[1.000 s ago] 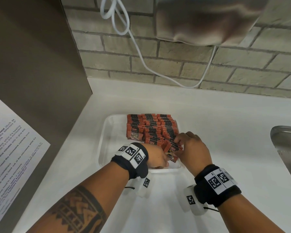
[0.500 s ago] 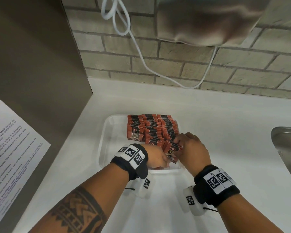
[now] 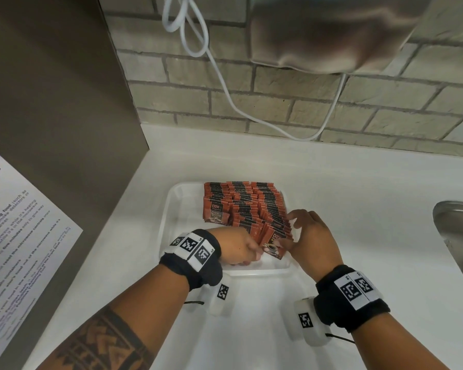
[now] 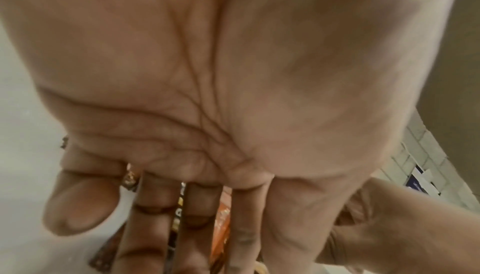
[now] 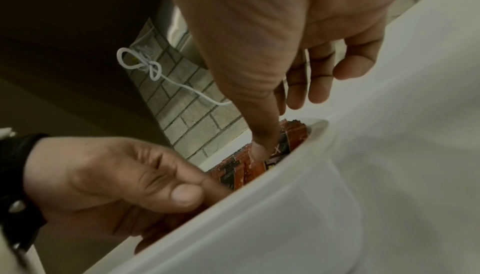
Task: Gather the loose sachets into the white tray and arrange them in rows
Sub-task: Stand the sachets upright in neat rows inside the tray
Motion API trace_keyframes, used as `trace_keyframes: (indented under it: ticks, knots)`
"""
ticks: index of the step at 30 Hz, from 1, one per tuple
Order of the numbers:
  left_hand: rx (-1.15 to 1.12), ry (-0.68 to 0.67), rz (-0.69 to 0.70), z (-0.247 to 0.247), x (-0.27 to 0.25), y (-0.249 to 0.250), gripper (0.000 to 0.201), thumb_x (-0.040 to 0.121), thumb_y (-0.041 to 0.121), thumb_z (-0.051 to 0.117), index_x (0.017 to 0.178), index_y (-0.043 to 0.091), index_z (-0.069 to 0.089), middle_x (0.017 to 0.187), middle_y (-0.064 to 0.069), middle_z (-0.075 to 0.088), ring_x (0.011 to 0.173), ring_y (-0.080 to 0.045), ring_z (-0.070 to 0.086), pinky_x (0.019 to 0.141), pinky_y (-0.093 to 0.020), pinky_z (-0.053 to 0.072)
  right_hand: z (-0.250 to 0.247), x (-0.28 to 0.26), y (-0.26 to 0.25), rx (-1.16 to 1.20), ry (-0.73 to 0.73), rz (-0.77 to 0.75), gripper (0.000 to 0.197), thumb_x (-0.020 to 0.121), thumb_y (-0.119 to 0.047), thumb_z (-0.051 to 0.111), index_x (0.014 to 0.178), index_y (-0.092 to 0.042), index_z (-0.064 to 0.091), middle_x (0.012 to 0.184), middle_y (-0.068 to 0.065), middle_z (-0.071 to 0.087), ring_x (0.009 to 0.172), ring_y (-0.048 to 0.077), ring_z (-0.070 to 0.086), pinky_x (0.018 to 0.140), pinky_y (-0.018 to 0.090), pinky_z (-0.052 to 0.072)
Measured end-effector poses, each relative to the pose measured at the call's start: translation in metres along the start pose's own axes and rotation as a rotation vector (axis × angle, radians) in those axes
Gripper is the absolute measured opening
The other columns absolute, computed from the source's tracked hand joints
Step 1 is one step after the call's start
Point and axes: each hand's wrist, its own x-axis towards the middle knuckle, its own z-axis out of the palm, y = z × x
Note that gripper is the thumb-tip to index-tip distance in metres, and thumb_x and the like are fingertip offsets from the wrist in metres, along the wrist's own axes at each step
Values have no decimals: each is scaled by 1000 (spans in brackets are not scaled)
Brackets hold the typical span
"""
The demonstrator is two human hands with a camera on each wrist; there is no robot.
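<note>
While three rows of sachets (image 3: 241, 206) already fill the white tray (image 3: 171, 209), the left hand (image 3: 238, 247) and right hand (image 3: 310, 236) pinch the nearest sachet (image 3: 274, 247) at its near right corner; none lies loose on the counter (image 3: 358, 209).

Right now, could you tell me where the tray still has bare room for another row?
Bare floor runs along the white tray's left wall, beside the sachets. Its right side is crowded, where the left hand and right hand work.
</note>
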Motion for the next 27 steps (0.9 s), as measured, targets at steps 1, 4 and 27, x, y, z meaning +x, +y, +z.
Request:
trace_keyframes:
  ticks: [1, 4, 27]
  knots:
    - [-12, 7, -3, -1, -2, -5, 24, 102, 36, 54, 108, 28, 75, 101, 3, 72, 87, -16, 64, 92, -32, 51, -1, -1, 1, 17, 2, 13, 52, 71, -24, 87, 115, -20, 60, 98, -5, 53, 88, 16, 57, 68, 26, 45]
    - [25, 48, -45, -6, -6, -22, 33, 101, 39, 55, 83, 19, 74, 94, -2, 71, 90, -20, 64, 88, -35, 51, -2, -3, 3, 65, 5, 49, 55, 73, -29, 87, 119, -20, 58, 100, -4, 56, 81, 12, 55, 66, 22, 42]
    - [15, 61, -83, -6, 6, -38, 28, 98, 22, 52, 117, 15, 71, 100, -11, 72, 70, -17, 59, 70, -30, 51, 41, -19, -65, -369, -408, -243, 30, 89, -10, 49, 109, -21, 69, 96, 0, 70, 84, 19, 67, 65, 25, 49]
